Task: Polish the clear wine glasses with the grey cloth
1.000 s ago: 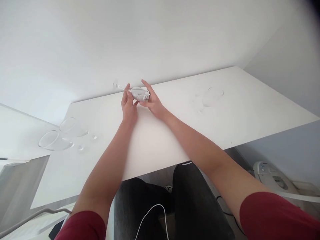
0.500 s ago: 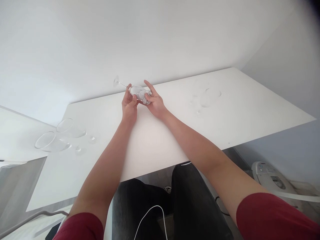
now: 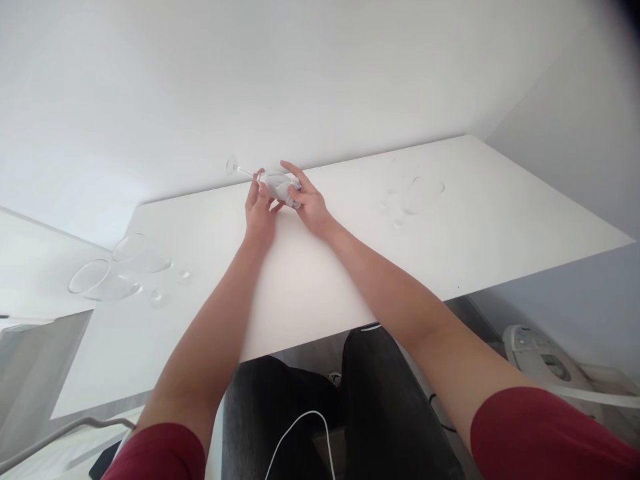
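Observation:
A clear stemmed wine glass (image 3: 239, 171) is held sideways over the far edge of the white table (image 3: 325, 267), its foot pointing left. My left hand (image 3: 259, 210) grips the glass at its bowel end near the stem, fingers curled round it. My right hand (image 3: 306, 199) pinches a pale grey cloth (image 3: 281, 186) pressed into and around the bowl. Both arms reach straight out from red sleeves.
Two clear wine glasses (image 3: 107, 277) stand at the table's left side. Another clear glass (image 3: 417, 193) stands at the right. A white wall rises behind the table. A white appliance (image 3: 543, 357) sits on the floor at right; a white cable lies across my dark trousers.
The glass and cloth stay between my hands near the far edge. My right fingers have shifted on the cloth, bunching it tighter against the bowl; the glass tipped slightly.

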Tool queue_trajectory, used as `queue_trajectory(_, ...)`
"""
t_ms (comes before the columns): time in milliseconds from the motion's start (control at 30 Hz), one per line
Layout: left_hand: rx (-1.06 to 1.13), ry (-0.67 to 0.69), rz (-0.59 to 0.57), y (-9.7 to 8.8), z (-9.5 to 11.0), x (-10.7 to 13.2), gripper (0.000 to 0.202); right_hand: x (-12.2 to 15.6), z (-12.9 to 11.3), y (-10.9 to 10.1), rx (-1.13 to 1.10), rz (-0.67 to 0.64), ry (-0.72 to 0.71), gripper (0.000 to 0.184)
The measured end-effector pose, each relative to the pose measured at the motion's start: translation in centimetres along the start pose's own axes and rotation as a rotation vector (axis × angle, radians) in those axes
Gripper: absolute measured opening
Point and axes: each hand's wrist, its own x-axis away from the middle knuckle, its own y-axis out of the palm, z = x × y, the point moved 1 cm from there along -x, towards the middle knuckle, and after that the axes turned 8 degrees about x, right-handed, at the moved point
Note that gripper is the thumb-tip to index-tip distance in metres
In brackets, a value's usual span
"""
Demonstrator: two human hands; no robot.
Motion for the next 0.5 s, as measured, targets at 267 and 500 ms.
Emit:
queue_trajectory(267,0.008,0.021,-0.04,-0.2,-0.4,-0.3,0.063,-0.1,0.1,-0.6,0.007,0.025,0.016,0.07)
queue_trajectory(500,-0.042,-0.011,-0.022,-0.2,-0.1,0.1,0.065,-0.1,-0.2,-0.2,0.06,0.05,0.026,0.057)
